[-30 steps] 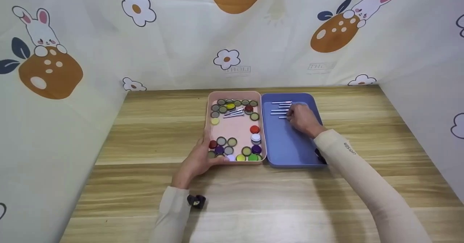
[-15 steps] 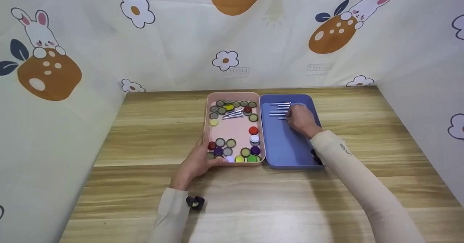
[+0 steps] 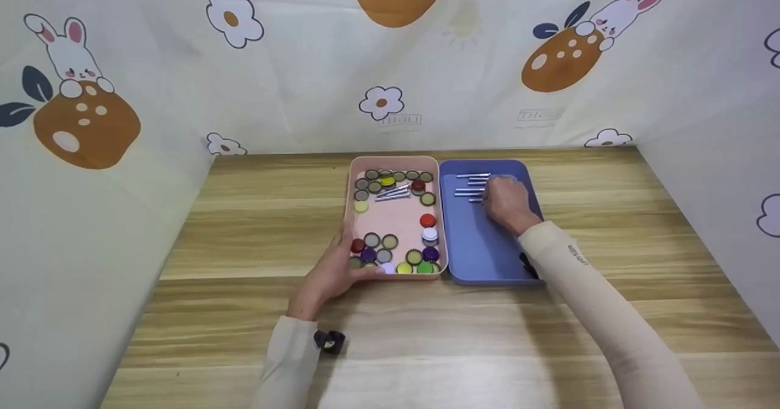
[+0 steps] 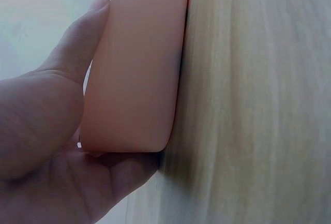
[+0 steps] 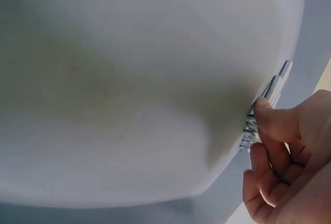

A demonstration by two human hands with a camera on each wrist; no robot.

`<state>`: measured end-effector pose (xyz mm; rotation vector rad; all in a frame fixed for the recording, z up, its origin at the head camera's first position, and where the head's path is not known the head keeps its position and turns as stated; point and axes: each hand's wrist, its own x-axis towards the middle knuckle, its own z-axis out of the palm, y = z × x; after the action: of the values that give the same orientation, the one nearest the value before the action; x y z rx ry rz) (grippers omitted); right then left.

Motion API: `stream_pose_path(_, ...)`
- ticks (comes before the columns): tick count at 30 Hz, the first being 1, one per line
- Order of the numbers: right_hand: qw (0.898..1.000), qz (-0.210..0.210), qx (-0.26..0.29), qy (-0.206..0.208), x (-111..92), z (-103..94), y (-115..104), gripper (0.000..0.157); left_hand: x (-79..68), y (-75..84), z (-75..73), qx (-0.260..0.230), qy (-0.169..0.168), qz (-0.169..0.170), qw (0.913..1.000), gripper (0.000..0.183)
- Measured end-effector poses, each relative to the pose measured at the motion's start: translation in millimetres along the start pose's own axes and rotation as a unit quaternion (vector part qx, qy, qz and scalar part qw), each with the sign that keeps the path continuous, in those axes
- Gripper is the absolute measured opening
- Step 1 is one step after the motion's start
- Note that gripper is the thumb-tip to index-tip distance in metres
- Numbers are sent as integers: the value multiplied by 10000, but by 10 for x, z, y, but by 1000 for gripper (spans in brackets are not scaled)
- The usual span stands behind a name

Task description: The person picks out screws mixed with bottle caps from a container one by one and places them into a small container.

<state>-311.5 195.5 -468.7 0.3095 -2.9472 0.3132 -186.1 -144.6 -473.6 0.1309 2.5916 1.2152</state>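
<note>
In the head view, a shallow pink tray (image 3: 390, 219) holds bottle caps (image 3: 372, 239) and a few silver nails (image 3: 393, 195). My left hand (image 3: 332, 269) grips its front left corner, thumb along the front rim. Up close in the left wrist view, the thumb (image 4: 72, 48) lies against the tray wall (image 4: 139, 69), with fingers round the other side. Beside it, a blue tray (image 3: 475, 244) contains several silver nails (image 3: 470, 191) lying in a row. My right hand (image 3: 506, 202) reaches into that tray, thumb and fingers pinching at nails (image 5: 271, 89); how many it holds is hidden.
The trays stand side by side on a wood-grain table (image 3: 262, 214). A patterned cloth wall (image 3: 304, 92) rises behind and at both sides. A black wrist device (image 3: 329, 341) sits at the left cuff. Coloured and upturned caps line the pink tray's edges.
My right hand stays over the row of nails with only a slight shift of its fingers and wrist. The left hand and both trays keep their places.
</note>
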Motion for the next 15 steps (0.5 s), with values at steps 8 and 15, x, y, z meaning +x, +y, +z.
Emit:
stream_pose_path(8, 9971, -390, -404, 507, -12, 47, -48, 34, 1, -4, 13, -39, 5, -81, 10000, 124)
stream_pose_path(15, 9971, -358, -463, 494, 3, 36, -58, 27, 14, 6, 11, 8, 4, -161, 9999, 124)
